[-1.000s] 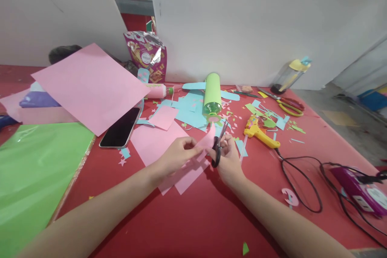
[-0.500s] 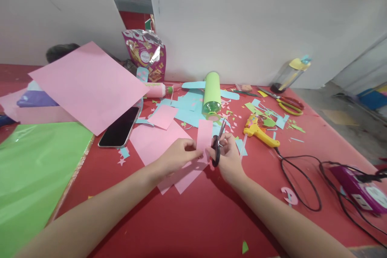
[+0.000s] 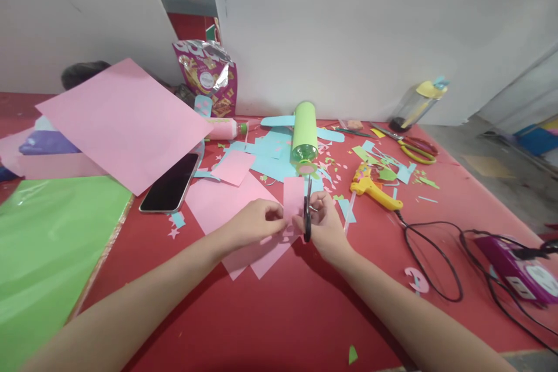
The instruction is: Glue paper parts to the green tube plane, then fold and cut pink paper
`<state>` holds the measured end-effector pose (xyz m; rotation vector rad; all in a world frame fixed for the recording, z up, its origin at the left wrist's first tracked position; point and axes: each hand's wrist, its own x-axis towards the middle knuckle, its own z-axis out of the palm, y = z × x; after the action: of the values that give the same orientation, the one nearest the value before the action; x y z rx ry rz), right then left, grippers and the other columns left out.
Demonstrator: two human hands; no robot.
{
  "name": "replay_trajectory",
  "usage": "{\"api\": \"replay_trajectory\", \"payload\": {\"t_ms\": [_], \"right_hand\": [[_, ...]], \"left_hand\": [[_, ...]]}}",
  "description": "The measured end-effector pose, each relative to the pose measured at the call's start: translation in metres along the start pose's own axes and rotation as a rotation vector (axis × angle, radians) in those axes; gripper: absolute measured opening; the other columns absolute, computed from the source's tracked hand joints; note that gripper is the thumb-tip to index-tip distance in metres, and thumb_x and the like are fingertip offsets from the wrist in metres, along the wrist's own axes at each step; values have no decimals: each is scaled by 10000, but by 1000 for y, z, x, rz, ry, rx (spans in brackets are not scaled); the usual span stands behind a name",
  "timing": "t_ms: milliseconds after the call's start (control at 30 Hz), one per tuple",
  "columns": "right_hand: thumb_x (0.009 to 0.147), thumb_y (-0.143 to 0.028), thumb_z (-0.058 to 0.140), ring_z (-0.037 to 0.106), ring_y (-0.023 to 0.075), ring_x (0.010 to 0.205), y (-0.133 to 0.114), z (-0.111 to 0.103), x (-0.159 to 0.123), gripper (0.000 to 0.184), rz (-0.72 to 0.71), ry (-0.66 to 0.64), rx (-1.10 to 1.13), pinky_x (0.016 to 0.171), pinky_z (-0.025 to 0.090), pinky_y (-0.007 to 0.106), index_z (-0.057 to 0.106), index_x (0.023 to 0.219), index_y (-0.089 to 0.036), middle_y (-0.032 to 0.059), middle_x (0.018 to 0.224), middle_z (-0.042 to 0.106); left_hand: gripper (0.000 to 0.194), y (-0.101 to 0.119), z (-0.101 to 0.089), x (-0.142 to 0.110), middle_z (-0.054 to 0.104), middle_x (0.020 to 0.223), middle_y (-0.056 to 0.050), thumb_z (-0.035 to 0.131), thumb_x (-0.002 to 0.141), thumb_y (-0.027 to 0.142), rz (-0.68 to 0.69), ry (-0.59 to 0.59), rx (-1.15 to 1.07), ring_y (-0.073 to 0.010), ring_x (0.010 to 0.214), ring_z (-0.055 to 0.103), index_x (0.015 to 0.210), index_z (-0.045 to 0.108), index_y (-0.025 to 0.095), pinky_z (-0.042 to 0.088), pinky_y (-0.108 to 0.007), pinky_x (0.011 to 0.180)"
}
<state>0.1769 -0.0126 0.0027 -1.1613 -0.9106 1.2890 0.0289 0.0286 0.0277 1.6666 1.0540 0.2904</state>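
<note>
Between my hands stands a narrow pink paper strip (image 3: 293,197), held upright above the pink sheets. My left hand (image 3: 259,222) pinches its lower left edge between thumb and fingers. Black-handled scissors (image 3: 307,218) hang on the fingers of my right hand (image 3: 326,226), blades pointing away from me beside the strip's right edge. The thumb of that hand also reaches the strip's lower right side. Just beyond lies a green paper-covered bottle (image 3: 305,131) with light blue wing-like strips at its sides. Larger pink sheets (image 3: 209,203) lie flat under my left hand.
To the right are a yellow glue gun (image 3: 375,190), its black cable, a purple power strip (image 3: 518,273) and large scissors (image 3: 414,148). A phone (image 3: 170,186), a green packet (image 3: 52,256) and a raised pink sheet (image 3: 126,122) are left. Paper scraps litter the red table.
The scissors have turned in my right hand, so their blades point more straight ahead. The pink strip has shifted slightly down and left in view. My left hand keeps its pinch.
</note>
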Motion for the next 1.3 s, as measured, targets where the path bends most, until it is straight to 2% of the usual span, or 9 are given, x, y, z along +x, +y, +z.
{"api": "replay_trajectory", "payload": {"t_ms": [100,300,700,967,1200,1300], "right_hand": [[526,-67,640,398,38,456,1,0,1,398,19,-14,0,389,326,145,339,725,-237,-120,573,404],[515,-74,648,401,39,480,4,-1,2,412,28,-24,-28,396,319,142,331,727,-231,-117,586,380],[529,-64,638,398,35,488,6,-2,2,415,8,-43,-46,391,333,130,329,749,-231,-115,605,385],[531,-64,653,400,35,483,7,-3,1,428,6,-59,-29,381,338,128,328,751,-236,-114,611,376],[556,-122,689,402,41,494,5,-2,0,410,-13,-2,11,419,341,150,343,743,-238,-105,625,408],[592,-195,698,436,49,531,2,-2,0,384,-30,-27,67,493,376,179,349,748,-239,-92,652,440]], "left_hand": [[128,0,-5,0,512,503,26,464,670,243,-3,-17,48,-116,470,470,557,468,184,338,-216,469],[160,-1,-4,0,536,502,17,440,674,240,18,-7,103,-117,476,485,534,483,176,342,-207,474],[144,0,-3,0,575,541,5,446,674,226,20,-23,51,-124,491,508,548,494,175,353,-205,465],[179,-1,0,0,541,514,17,459,687,257,23,4,66,-121,467,486,526,463,180,329,-206,438],[218,-2,-3,2,497,489,34,484,696,275,43,91,115,-121,468,476,505,428,187,327,-218,455],[201,1,-9,2,569,572,3,484,715,295,53,218,84,-144,555,530,551,482,180,381,-243,527]]}}
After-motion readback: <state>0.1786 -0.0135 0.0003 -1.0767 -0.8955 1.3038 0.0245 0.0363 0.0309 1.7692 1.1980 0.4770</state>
